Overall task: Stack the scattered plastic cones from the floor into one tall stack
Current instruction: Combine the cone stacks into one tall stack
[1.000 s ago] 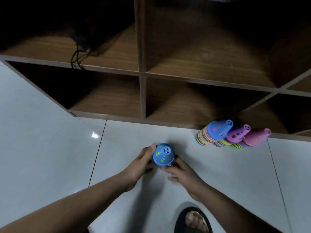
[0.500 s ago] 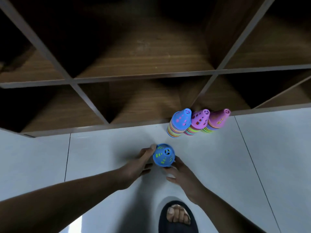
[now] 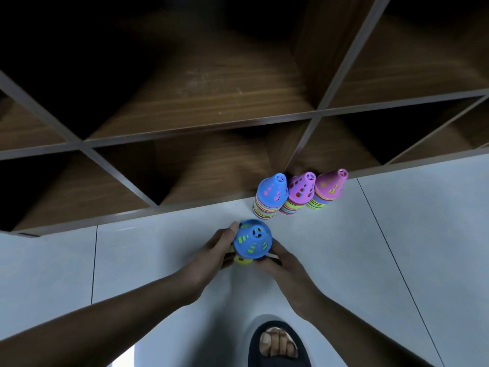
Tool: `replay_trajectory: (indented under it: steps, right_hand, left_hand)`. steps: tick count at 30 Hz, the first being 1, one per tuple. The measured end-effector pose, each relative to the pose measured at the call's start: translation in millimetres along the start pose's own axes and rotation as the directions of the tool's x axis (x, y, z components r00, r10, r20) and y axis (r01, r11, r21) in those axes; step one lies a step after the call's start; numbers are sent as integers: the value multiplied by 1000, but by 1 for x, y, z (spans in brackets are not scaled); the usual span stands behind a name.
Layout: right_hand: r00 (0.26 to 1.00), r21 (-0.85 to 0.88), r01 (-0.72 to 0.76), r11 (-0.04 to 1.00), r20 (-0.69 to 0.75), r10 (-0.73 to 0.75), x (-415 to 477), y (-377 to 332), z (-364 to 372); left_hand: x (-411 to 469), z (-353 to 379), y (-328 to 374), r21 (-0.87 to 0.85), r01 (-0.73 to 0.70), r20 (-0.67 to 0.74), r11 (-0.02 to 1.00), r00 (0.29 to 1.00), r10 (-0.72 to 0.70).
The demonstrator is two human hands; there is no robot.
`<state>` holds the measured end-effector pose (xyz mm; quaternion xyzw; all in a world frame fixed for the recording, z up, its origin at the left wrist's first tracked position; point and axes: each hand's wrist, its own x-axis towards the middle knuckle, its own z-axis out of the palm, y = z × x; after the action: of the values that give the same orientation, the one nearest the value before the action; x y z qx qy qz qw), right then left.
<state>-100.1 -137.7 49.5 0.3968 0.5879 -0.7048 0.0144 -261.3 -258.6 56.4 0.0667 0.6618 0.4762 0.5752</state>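
A stack of cones topped by a blue cone [image 3: 252, 239] with green showing through its slots stands on the white floor between my hands; a yellow rim [image 3: 242, 260] shows at its base. My left hand [image 3: 214, 250] grips its left side and my right hand [image 3: 280, 260] grips its right side. Just beyond, against the shelf's foot, stand three more cone stacks: one topped blue [image 3: 271, 193], one topped purple [image 3: 300, 190], one topped pink [image 3: 329, 186], each with many coloured rims beneath.
A dark wooden cubby shelf [image 3: 211, 123] fills the upper half of the view, its base edge meeting the white tiled floor [image 3: 397, 247]. My foot in a dark sandal [image 3: 276, 345] rests at the bottom, right of centre.
The view has swung and come closer, so the shelf looks rotated. Both hands keep their hold on the blue-topped stack, now a little nearer the three other stacks.
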Motion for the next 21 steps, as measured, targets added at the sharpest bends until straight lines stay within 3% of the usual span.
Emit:
replay_trajectory:
  steps: [5, 16, 19, 21]
  right_hand:
    - [997, 11, 64, 998, -32, -64, -5, -23, -10]
    - [986, -44, -158, 986, 45, 160, 18, 23, -10]
    - [985, -14, -161, 987, 58, 162, 23, 27, -11]
    - [987, 0, -155, 988, 54, 154, 27, 28, -10]
  left_hand:
    - [-8, 7, 46, 38, -70, -9, 997, 997, 71]
    - [14, -5, 6, 127, 152, -4, 980, 988, -153]
    - [15, -7, 4, 134, 112, 14, 985, 993, -115]
    - [14, -10, 7, 167, -5, -54, 986, 998, 15]
